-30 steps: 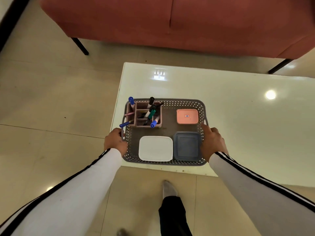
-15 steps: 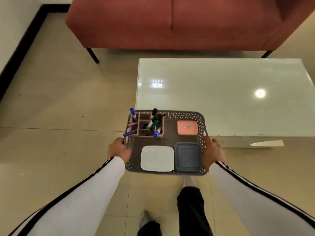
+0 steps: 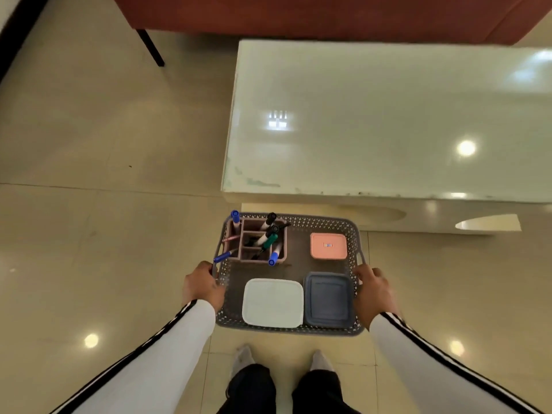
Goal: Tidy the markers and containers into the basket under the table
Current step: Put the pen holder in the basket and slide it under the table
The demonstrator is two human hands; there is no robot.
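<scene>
Head view.
- Basket (image 3: 298, 330): grey, rectangular, with perforated walls. It is held over the floor (image 3: 104, 130), just off the table's (image 3: 373, 100) near edge, by its near left corner.
- Left hand (image 3: 203, 289) is curled round the left rim, and right hand (image 3: 373, 294) is curled round the right rim.
- Floor is glossy beige tile. Table top is white and reflective. A red sofa (image 3: 298, 13) is seen behind it.
- Basket contents:
  - Far left corner: pink holder (image 3: 280, 252) with markers (image 3: 270, 239), some tilted.
  - Far right corner: orange box (image 3: 328, 245).
  - Near left corner: white box (image 3: 272, 303).
  - Near right corner: blue-grey box (image 3: 328, 300), touching the white box.
</scene>
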